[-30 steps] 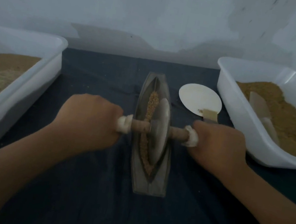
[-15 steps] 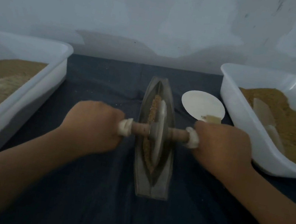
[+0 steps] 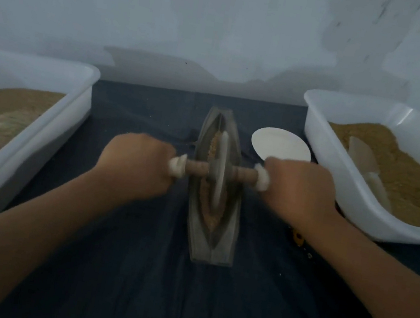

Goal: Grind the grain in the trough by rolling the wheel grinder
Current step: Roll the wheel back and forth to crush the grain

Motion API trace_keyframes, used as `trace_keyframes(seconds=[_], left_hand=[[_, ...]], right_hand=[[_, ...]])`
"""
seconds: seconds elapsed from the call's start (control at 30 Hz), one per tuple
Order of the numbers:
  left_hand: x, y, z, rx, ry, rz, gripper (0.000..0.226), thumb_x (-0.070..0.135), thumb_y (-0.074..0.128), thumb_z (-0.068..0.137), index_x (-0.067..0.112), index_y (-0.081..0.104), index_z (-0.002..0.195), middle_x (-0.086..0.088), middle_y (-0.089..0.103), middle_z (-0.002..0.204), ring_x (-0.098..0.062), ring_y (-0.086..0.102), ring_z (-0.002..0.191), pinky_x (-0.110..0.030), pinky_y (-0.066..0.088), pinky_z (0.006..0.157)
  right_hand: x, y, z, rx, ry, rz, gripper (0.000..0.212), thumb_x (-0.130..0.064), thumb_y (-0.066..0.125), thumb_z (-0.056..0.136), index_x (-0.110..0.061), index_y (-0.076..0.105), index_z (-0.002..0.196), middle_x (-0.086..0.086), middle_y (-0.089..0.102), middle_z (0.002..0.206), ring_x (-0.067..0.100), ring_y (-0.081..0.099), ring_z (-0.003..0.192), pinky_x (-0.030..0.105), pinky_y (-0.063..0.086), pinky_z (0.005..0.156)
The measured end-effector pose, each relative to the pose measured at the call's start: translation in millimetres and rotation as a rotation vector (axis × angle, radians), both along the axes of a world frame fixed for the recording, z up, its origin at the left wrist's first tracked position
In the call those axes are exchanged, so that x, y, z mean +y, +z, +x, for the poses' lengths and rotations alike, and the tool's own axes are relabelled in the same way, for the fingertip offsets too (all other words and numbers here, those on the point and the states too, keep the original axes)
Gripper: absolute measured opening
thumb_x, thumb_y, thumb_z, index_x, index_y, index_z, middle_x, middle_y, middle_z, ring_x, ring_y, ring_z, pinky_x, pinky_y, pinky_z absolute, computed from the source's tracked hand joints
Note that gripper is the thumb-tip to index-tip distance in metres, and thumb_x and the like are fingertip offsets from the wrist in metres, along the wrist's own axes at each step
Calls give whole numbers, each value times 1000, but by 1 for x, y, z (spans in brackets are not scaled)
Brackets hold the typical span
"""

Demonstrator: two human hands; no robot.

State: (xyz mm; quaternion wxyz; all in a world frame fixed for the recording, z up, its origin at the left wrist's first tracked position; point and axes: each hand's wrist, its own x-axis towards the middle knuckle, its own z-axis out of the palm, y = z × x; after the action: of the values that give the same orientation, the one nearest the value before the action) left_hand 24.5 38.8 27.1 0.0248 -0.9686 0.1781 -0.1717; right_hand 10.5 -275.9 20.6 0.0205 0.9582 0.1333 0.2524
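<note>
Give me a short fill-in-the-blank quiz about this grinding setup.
The left hand and right hand grip the wheel grinder, which stands in the ____.
The pale scoop lies in the ____ tub.
The cloth beneath is dark ____.
Missing: trough; right; blue.

Navy-blue cloth [image 3: 128, 283]; dull grey trough [image 3: 223, 243], tan grain [image 3: 212, 218]; pale grey wheel [image 3: 221, 160] on brown axle [image 3: 196, 169], white end wraps [image 3: 177, 168]. White left tub [image 3: 41, 137], white right tub [image 3: 340, 165]; off-white disc [image 3: 279, 145].
</note>
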Motion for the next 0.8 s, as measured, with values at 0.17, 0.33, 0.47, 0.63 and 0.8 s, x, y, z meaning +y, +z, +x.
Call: trace_keyframes(seconds=[0.17,0.33,0.47,0.63,0.8], left_hand=[[8,-17,-18,-1,-25,-87,39,56,52,81,30,37,56,14,41,51,-16,42,44,-24,27,48],[-24,9,51,35,195,-80,32,52,61,86,24,57,71,8,53,68,-26,63,69,-32,45,62],[-29,29,49,123,128,-18,29,49,63,86,25,53,70,4,60,76,-27,61,72,-33,45,64],[0,6,-21,-46,-103,51,34,55,55,73,32,35,58,13,38,50,-14,44,44,-21,23,47],[-11,11,29,109,9,25,38,63,46,79,29,53,64,10,54,62,-17,53,56,-28,37,51]], right_hand=[[-7,-5,-12,9,106,1,30,-55,39,85,-33,41,65,-12,39,52,9,37,41,26,38,39],[8,19,70,40,-22,-45,35,-55,52,95,-27,55,73,-5,58,68,19,53,57,31,46,53],[8,16,58,173,-89,17,34,-52,45,96,-30,54,72,-8,56,69,20,60,66,36,49,61],[-11,-13,-35,-17,45,101,32,-58,41,88,-39,29,66,-14,36,51,5,34,41,20,28,40],[-7,-6,18,90,26,53,43,-59,30,96,-31,52,73,-11,46,60,5,39,50,27,28,48]])
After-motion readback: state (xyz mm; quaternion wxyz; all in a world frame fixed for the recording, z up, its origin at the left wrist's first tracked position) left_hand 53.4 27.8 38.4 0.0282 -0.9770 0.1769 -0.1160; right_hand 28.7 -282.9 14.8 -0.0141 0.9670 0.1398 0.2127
